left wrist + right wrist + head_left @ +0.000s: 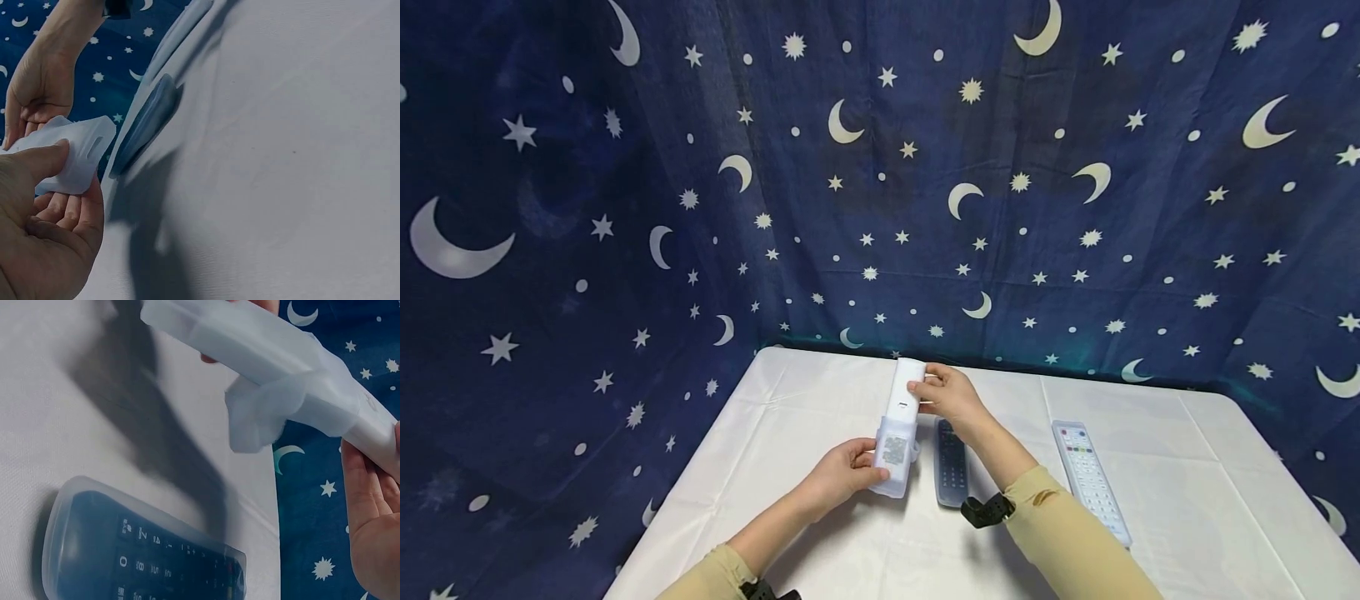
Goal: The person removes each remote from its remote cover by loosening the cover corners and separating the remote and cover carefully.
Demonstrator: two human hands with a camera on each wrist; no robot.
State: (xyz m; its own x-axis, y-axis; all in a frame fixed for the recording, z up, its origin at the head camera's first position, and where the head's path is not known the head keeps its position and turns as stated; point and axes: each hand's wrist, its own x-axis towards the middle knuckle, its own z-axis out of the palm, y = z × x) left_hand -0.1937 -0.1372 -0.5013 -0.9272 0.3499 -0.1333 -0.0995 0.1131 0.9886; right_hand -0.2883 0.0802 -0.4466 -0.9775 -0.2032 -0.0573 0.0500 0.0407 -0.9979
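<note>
Head cam shows both hands working on a white remote (904, 396) held just above the white table (820, 533), near its far edge. My left hand (842, 475) has its fingers curled around the near end, where a clear, soft cover (895, 462) is bunched over the remote, thumb pressed on top of it. My right hand (951, 396) pinches the bare far end of the remote, which points toward the starry blue cloth (625, 250) hanging behind the table.

On the right wrist cam the cover (275, 412) wraps only part of the remote, with a loose flap hanging down.

Just right of all this, a dark remote (951, 462) lies flat on the table in its own clear cover. Farther right, well apart from the hands, there's another white remote (1090, 479) with colored buttons.
</note>
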